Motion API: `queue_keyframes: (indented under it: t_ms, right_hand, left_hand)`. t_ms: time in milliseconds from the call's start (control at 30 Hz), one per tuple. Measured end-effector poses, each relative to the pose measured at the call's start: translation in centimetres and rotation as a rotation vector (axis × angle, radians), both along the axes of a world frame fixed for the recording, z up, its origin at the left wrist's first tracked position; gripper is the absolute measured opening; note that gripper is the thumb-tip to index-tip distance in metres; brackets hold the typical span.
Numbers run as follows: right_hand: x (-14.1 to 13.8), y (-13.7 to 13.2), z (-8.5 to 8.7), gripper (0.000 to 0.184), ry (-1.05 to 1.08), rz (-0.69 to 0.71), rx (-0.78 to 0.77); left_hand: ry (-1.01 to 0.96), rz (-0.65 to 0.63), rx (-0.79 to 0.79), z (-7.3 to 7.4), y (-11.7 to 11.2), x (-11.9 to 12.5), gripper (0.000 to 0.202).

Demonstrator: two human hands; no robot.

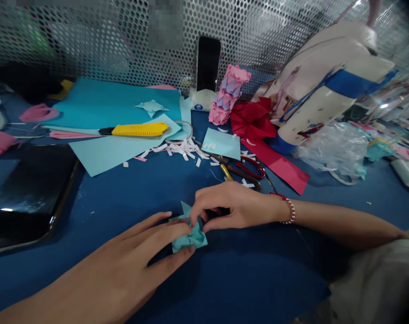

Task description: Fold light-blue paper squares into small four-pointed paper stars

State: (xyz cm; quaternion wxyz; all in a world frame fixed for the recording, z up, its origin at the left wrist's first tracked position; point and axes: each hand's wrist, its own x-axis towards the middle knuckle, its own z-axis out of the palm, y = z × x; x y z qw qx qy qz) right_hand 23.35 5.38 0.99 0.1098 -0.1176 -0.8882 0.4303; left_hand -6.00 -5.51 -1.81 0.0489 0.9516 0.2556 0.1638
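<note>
A small piece of folded light-blue origami paper [198, 240] lies on the blue table in front of me, with pointed corners sticking out. My left hand [147, 247] holds it from the left, thumb on the near edge and fingers across its top. From the right, my right hand [229, 204] pinches the middle of the fold between thumb and fingers, a beaded bracelet on its wrist. Fingers cover part of the paper. Beyond the right hand lie red-handled scissors [253, 167] and a square light-blue sheet [221, 143].
A yellow cutter [140, 130] rests on blue sheets [113, 105], near a finished light-blue origami piece [152, 107]. White paper scraps [184, 149] are scattered behind my hands. A black tablet-like device [29, 189] is at left; a phone [207, 65], pink-purple paper model [229, 94] and bottle [333, 99] stand behind.
</note>
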Motion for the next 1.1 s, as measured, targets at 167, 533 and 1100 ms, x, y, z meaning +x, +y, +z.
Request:
queue_keyframes:
  t_ms: [167,533,1100]
  right_hand:
    - [-0.3,-1.0,0.4,0.017,-0.072,-0.012,0.133]
    - [-0.6,-2.5,-0.4,0.030,0.024,-0.086,0.248]
    - [-0.9,-3.9,0.2,0.016,-0.062,-0.179,0.284]
  left_hand:
    - [0.016,0.034,-0.006,0.1,-0.4,-0.1,0.068]
    - [0.056,0.055,-0.010,-0.6,-0.7,-0.7,0.075]
    - [-0.092,-0.021,-0.020,-0.3,0.3,0.0,0.070]
